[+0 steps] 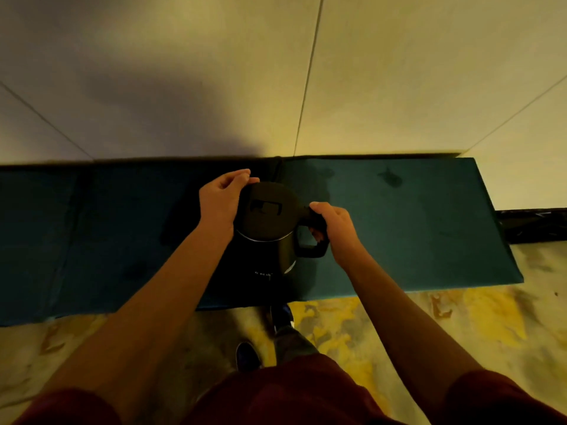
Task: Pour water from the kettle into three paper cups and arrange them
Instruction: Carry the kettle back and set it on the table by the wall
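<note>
Kettle [270,228], black, lid shut, upright on dark teal counter [414,228] against a pale tiled wall [399,72]. Right hand [336,230]: fingers clamped around the kettle's handle [316,240]. Left hand [222,199]: fingers curled against the lid's far rim, touching it. Paper cups: none in view. Marbled floor [445,326] and blue shoes [247,355] below.

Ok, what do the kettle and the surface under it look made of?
Kettle: seemingly matte black plastic lid and handle, with a thin bright, probably metal, ring under the lid. Bench top: dark teal, apparently soft fabric or velvet-like padding, given its dull sheen and seam; dim light leaves this uncertain.
</note>
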A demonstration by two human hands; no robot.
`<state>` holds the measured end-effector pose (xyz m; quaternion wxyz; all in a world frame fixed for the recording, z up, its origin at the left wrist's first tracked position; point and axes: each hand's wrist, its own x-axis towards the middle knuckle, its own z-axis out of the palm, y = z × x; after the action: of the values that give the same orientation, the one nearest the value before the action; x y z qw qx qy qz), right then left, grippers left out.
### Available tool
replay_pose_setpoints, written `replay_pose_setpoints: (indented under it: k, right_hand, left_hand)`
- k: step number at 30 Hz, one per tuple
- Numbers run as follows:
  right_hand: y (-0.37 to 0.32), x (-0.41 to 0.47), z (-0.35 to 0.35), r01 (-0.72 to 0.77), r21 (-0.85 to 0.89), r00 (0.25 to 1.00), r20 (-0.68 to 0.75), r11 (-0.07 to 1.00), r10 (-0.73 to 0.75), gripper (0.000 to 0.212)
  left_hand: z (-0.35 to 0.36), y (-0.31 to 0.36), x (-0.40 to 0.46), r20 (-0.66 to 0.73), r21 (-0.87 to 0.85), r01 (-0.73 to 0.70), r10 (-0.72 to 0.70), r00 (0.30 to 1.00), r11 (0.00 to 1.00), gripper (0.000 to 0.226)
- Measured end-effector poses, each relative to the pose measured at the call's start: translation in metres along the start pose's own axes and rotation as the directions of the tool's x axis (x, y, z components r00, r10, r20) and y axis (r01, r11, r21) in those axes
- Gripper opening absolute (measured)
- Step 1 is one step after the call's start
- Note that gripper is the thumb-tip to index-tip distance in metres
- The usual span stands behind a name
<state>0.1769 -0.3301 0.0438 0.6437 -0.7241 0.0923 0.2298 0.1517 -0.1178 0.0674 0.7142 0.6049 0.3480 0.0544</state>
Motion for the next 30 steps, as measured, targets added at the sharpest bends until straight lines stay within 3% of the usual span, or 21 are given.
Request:
replay_pose_setpoints:
  k: [8, 16, 24, 30]
  right_hand:
    - [0.0, 0.026, 0.005, 0.125, -0.001, 0.992, 0.002, 0.992, -0.125, 0.04]
    - [-0.006, 0.047, 0.006, 0.089, -0.01, 0.996, -0.022, 0.996, -0.09, 0.038]
    - [-0.007, 0.06, 0.009, 0.208, -0.076, 0.978, 0.017, 0.975, -0.207, 0.052]
    - [-0.004, 0.055, 0.034, 0.308, -0.138, 0.951, 0.055, 0.941, -0.303, 0.043]
  left_hand:
    - [0.009, 0.001, 0.027, -0.004, 0.049, -0.119, 0.119, 0.993, 0.992, 0.015]
    - [0.018, 0.006, 0.048, -0.024, 0.128, -0.105, 0.109, 0.994, 0.986, 0.012]
    - [0.014, 0.014, 0.064, 0.011, 0.189, -0.119, 0.119, 0.993, 0.975, 0.011]
    - [-0.01, 0.01, 0.062, -0.059, 0.065, -0.096, 0.1, 0.993, 0.993, 0.004]
